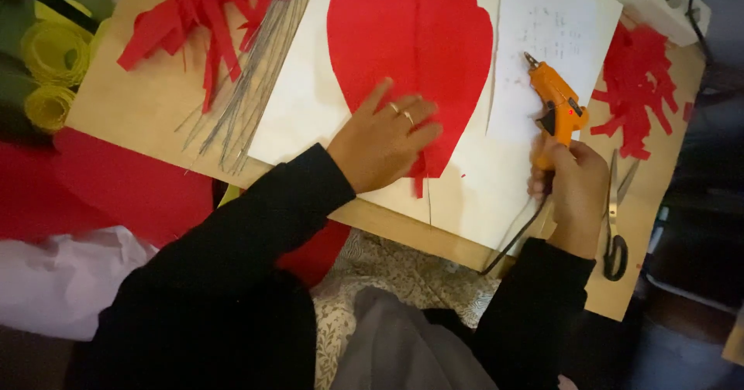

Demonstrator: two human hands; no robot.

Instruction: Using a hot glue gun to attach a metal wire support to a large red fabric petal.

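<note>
My left hand lies flat with spread fingers on the lower part of a large red paper petal shape, pressing it onto a white sheet. A thin wire stem runs down from the petal's narrow base. My right hand grips the handle of an orange glue gun, its nozzle pointing up and left over a small white paper. The gun's cord trails off the board's near edge.
A wooden board carries everything. Red paper strips and a bundle of thin wires lie at left; more red scraps and scissors at right. Yellow paper rolls sit far left.
</note>
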